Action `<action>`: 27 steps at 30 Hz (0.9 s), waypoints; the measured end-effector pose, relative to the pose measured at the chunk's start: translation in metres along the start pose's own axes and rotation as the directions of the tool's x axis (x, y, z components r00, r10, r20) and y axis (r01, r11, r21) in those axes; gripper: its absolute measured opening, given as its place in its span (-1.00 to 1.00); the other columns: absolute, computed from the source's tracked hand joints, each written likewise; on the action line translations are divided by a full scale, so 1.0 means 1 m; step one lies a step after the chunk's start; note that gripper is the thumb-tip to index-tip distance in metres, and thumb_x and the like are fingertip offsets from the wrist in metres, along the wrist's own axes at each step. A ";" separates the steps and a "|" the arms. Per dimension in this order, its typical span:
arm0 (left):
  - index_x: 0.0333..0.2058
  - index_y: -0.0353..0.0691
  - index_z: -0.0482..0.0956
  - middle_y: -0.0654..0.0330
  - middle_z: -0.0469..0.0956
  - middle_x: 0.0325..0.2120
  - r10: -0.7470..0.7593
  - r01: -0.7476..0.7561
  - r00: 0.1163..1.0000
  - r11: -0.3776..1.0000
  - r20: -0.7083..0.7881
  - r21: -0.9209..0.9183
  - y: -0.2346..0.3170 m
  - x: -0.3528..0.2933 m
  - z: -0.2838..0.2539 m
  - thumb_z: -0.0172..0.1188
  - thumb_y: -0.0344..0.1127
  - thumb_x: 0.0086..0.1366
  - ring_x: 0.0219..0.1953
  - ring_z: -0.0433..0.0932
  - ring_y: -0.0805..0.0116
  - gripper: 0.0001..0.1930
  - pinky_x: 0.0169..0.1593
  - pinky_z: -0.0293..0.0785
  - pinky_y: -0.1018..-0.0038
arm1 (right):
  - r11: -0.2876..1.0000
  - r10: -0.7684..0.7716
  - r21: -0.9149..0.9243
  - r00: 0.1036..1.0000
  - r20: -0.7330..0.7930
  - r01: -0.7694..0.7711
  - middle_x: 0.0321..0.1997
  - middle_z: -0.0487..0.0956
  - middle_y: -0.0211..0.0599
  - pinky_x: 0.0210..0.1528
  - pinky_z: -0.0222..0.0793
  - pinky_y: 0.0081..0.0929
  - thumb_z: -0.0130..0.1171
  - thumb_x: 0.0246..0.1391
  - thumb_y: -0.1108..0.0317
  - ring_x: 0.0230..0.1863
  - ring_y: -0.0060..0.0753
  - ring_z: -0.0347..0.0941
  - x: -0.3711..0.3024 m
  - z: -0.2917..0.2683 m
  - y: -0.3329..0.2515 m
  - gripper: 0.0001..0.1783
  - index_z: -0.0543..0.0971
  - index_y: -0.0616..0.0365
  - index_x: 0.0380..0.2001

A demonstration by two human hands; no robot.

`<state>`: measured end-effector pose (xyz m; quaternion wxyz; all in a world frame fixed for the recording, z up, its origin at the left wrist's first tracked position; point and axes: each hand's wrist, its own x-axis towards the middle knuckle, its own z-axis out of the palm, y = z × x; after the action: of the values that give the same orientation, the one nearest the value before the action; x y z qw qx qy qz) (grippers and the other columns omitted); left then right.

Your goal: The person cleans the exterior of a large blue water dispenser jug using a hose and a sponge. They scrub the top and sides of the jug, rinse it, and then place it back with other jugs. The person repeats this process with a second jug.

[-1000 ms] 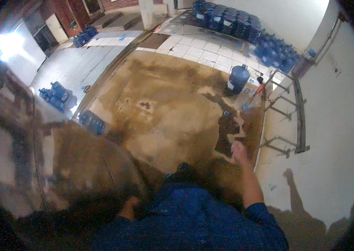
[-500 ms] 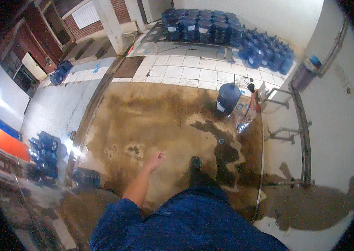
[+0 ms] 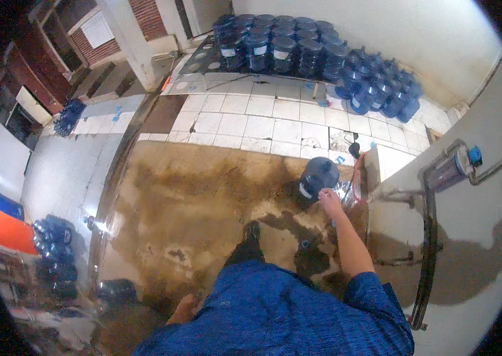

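R. hand [image 3: 329,203], fingers curled, overlaps blue jug [image 3: 320,172] in view, contact unclear; L. hand's [image 3: 186,307] fingers can't be told; damp-looking flr. [image 3: 185,199] warrants careful footing.

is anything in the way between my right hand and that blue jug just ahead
Nothing visible stands between the right hand and the blue jug; the hand overlaps the jug's lower right in this view, though I can't tell whether they touch.

Blue jug [image 3: 319,172] nearer; right hand [image 3: 327,199] forward again, left hand [image 3: 188,306] back.
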<state>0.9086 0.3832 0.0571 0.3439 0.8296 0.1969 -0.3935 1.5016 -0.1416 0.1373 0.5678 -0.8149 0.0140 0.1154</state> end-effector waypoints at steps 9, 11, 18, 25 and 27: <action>-0.04 -0.28 0.60 -0.04 0.66 -0.20 -0.131 0.127 0.990 0.990 0.059 0.066 0.121 0.276 -0.259 0.17 0.01 0.35 -0.15 0.63 0.01 -0.55 -0.01 0.53 0.13 | 0.885 0.418 -0.260 0.905 0.075 -0.387 -0.39 0.55 -0.32 -0.23 0.44 -0.28 0.16 0.22 0.10 -0.34 -0.37 0.47 0.058 0.003 0.052 -0.61 0.54 0.22 -0.12; -0.03 -0.28 0.59 -0.05 0.65 -0.20 -0.019 0.021 1.000 0.985 -0.014 0.171 0.205 0.371 -0.333 0.19 0.02 0.35 -0.15 0.62 0.00 -0.55 0.00 0.52 0.12 | 0.790 0.521 -0.422 0.850 0.079 -0.445 -0.36 0.56 -0.28 -0.20 0.45 -0.26 0.16 0.21 0.10 -0.30 -0.32 0.49 0.007 -0.008 0.132 -0.61 0.56 0.22 -0.11; 0.05 -0.24 0.54 -0.07 0.66 -0.07 0.379 -0.361 0.892 0.925 -0.247 0.119 0.627 0.537 -0.538 0.20 0.03 0.35 0.02 0.62 -0.03 -0.51 0.09 0.51 0.22 | 0.474 0.869 -0.286 0.495 0.002 -0.833 -0.23 0.61 -0.14 -0.08 0.46 -0.17 0.17 0.19 0.10 -0.16 -0.17 0.53 -0.085 -0.011 0.161 -0.59 0.60 0.21 -0.08; 0.06 -0.22 0.55 -0.06 0.64 -0.05 0.564 -0.543 0.825 0.810 -0.041 0.222 0.799 0.612 -0.575 0.22 0.01 0.33 0.03 0.62 0.06 -0.52 0.08 0.51 0.25 | 0.593 0.801 -0.227 0.596 0.061 -0.773 -0.10 0.66 0.00 0.03 0.48 -0.07 0.18 0.17 0.09 -0.02 -0.02 0.58 0.091 0.002 0.176 -0.56 0.65 0.21 -0.05; 0.10 -0.21 0.54 -0.09 0.62 0.00 0.509 -0.496 0.861 0.825 0.028 0.271 0.770 0.649 -0.567 0.22 0.03 0.32 0.06 0.59 0.04 -0.48 0.11 0.50 0.20 | 0.742 0.614 -0.439 0.776 0.144 -0.506 -0.07 0.67 0.03 0.06 0.49 -0.05 0.18 0.17 0.09 0.02 0.02 0.59 0.172 -0.032 0.201 -0.55 0.66 0.20 -0.04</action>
<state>2.0595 0.3034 0.1230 0.3149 0.8996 -0.0757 -0.2930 1.6435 -0.2242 -0.0727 0.3346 -0.8402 0.1581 0.3964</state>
